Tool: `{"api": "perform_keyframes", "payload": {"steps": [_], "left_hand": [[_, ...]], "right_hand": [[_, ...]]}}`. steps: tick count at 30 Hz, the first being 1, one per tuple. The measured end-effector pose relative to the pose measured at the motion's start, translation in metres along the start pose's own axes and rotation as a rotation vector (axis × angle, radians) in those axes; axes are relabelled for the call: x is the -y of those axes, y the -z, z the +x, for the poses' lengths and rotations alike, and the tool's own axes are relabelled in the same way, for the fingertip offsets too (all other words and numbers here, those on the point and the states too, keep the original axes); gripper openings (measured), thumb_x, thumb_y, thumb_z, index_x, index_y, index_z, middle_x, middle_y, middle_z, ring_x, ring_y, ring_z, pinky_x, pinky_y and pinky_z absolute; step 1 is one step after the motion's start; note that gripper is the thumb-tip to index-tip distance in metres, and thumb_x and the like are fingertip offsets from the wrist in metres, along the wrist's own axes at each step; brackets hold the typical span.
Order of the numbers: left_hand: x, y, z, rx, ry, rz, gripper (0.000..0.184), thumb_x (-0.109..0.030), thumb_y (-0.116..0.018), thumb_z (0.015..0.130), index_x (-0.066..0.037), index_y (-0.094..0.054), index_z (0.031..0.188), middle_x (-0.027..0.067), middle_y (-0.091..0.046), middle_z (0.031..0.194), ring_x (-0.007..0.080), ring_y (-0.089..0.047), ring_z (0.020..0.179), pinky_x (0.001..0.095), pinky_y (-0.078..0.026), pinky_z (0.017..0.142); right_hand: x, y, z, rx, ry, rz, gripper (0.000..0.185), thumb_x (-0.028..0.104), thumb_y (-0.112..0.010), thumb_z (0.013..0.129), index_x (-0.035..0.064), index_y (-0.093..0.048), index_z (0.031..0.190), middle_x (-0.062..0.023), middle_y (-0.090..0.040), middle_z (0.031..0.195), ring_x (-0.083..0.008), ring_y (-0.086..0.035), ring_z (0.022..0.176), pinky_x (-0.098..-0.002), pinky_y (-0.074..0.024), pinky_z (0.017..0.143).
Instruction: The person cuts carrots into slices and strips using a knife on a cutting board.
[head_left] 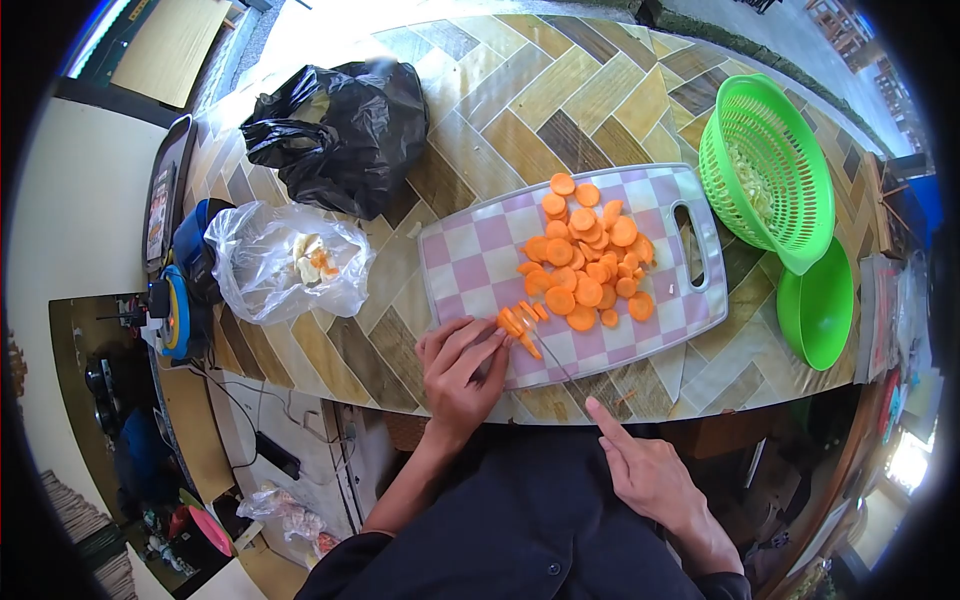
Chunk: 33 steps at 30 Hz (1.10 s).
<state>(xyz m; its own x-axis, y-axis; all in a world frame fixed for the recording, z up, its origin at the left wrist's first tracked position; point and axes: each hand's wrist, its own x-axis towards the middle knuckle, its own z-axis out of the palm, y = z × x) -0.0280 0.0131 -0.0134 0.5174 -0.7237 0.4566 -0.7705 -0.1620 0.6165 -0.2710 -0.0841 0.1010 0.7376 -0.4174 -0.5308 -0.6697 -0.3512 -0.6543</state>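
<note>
Your left hand [460, 372] steadies the cut carrot [520, 325] with bent fingertips near the lower left edge of the cutting board [460, 260]; your fingers cover part of that carrot. Your right hand [648, 472] is closed around the knife [563, 368], forefinger stretched toward the blade; the handle is hidden in your grip, and the thin blade is hard to follow beside the carrot. Loose carrot slices [590, 250] overlap on the board, so you cannot count them all. The green basket [812, 195] partly covers the green bowl [822, 315] on the desk [470, 95]. The black bag [360, 140] conceals its contents.
</note>
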Motion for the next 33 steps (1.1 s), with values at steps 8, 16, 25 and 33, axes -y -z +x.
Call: {"api": "perform_keyframes", "payload": {"steps": [8, 16, 25, 33], "left_hand": [[0.002, 0.000, -0.001, 0.016, -0.009, 0.003, 0.022, -0.004, -0.089, 0.077, -0.009, -0.080, 0.097, 0.0026, -0.079, 0.116, 0.0259, -0.069, 0.105, 0.0389, -0.045, 0.093], [0.000, 0.001, -0.001, 0.018, 0.007, 0.004, 0.022, -0.002, -0.088, 0.077, -0.007, -0.080, 0.098, 0.0044, -0.080, 0.112, 0.0282, -0.069, 0.106, 0.0389, -0.047, 0.095], [-0.003, 0.001, 0.005, 0.065, 0.021, 0.063, 0.035, -0.011, -0.087, 0.082, -0.013, -0.079, 0.116, 0.0001, -0.073, 0.118, 0.0255, -0.064, 0.112, 0.0389, -0.042, 0.097], [-0.010, 0.008, 0.012, 0.117, 0.023, 0.115, 0.034, -0.015, -0.088, 0.082, -0.017, -0.080, 0.115, -0.0018, -0.072, 0.117, 0.0256, -0.063, 0.112, 0.0407, -0.041, 0.099]], "right_hand": [[-0.008, -0.002, -0.019, 0.048, -0.016, -0.015, 0.066, 0.014, -0.057, 0.102, 0.0255, -0.037, 0.164, -0.0195, -0.067, 0.068, -0.0396, -0.068, 0.063, -0.0524, -0.0558, 0.062], [-0.006, -0.005, -0.002, -0.036, -0.033, 0.005, 0.067, 0.015, -0.056, 0.103, 0.0261, -0.035, 0.165, -0.0191, -0.064, 0.065, -0.0399, -0.067, 0.061, -0.0518, -0.0546, 0.063], [-0.008, -0.003, -0.003, 0.013, -0.027, -0.010, 0.065, 0.017, -0.055, 0.104, 0.0269, -0.034, 0.165, -0.0188, -0.065, 0.064, -0.0404, -0.067, 0.061, -0.0522, -0.0542, 0.062], [-0.008, 0.000, -0.003, -0.004, -0.019, 0.002, 0.065, 0.018, -0.054, 0.104, 0.0286, -0.033, 0.165, -0.0194, -0.065, 0.065, -0.0406, -0.067, 0.062, -0.0528, -0.0547, 0.063]]}}
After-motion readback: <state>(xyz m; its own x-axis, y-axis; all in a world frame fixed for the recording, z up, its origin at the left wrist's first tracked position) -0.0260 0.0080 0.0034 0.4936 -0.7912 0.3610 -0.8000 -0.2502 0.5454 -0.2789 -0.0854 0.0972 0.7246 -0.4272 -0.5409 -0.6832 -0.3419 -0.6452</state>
